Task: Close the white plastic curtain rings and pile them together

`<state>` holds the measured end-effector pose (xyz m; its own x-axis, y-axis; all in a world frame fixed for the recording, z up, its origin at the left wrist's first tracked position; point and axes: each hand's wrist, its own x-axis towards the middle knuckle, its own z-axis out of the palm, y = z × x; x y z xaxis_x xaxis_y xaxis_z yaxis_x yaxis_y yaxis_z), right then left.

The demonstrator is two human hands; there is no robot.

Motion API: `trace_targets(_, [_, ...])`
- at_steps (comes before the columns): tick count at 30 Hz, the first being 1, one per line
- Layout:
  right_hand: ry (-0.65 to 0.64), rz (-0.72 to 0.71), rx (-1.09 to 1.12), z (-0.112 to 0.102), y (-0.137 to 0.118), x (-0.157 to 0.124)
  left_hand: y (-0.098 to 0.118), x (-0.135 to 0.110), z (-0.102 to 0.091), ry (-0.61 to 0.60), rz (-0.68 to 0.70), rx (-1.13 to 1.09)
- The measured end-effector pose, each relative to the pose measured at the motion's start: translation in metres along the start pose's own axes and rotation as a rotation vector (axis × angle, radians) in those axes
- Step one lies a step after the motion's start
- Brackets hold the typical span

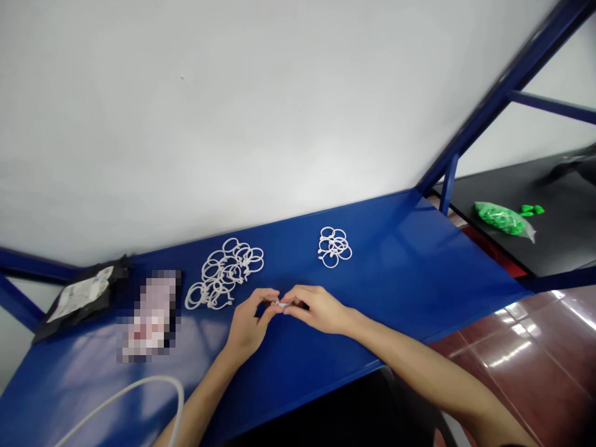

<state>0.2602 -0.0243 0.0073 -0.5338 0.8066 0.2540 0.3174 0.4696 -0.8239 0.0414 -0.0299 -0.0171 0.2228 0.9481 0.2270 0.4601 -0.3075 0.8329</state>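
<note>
My left hand (248,326) and my right hand (321,309) meet fingertip to fingertip just above the blue table (400,267). Both are closed in a pinch on a small white ring (280,304), mostly hidden by the fingers, so its full shape cannot be made out. Beyond my left hand lies a larger, overlapping pile of white rings (228,268) with small knobs or eyelets on them. A smaller cluster of similar white rings (334,246) sits farther back, to the right of my hands.
A black plastic package with a white label (81,292) lies at the far left, beside a pixelated flat object (156,310). A white cable (139,382) curves across the lower left. On a black table at right is a bag of green pieces (500,218). Blue frame bars (493,105) rise there.
</note>
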Motion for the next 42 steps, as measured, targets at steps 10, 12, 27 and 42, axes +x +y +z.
trace_targets(10, [0.060,0.092,0.003,0.001,-0.005,0.002,0.012,0.003,-0.001,-0.059,-0.008,0.032])
trace_targets(12, [0.041,0.057,-0.052,0.003,-0.004,0.001,0.014,0.004,-0.001,-0.050,0.057,0.062])
trace_targets(27, [-0.048,-0.070,-0.324,0.009,0.001,-0.005,0.007,0.004,-0.002,-0.050,0.476,0.298])
trace_targets(42, [0.517,0.423,-0.901,-0.066,0.026,-0.004,-0.026,0.021,-0.022,0.278,0.215,0.989])
